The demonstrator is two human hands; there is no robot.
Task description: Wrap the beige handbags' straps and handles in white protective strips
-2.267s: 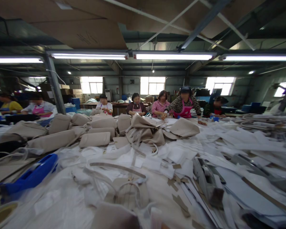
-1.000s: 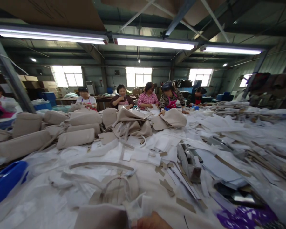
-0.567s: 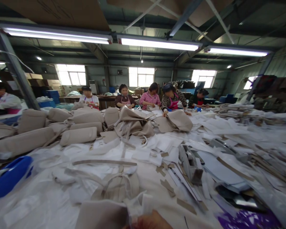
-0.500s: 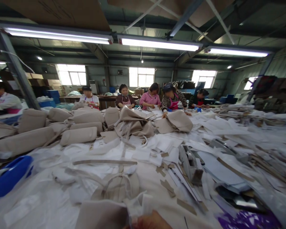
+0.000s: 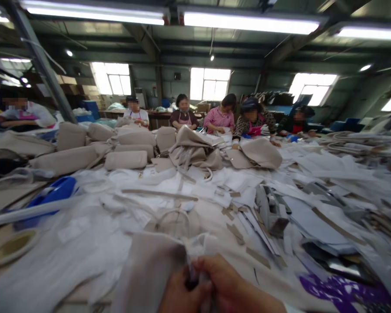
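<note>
Low in the middle of the view, a beige leather-like bag piece stands up with its edge toward my hands. My left hand is closed at the right edge of this piece. Right against it, my right hand is closed in a pinch, thumb and fingers pressed together. What lies between its fingers is hidden and blurred; pale, whitish material shows just beyond the fingertips. Behind the piece, a looped beige handle lies on the table.
Stuffed beige bags are piled across the table. A grey tape dispenser, a dark phone-like object and purple material lie right. A blue object and round dish lie left. Several co-workers work opposite.
The view has tilted down, so the table and both hands show more. My left hand is now plainly visible beside the right at the beige piece.
</note>
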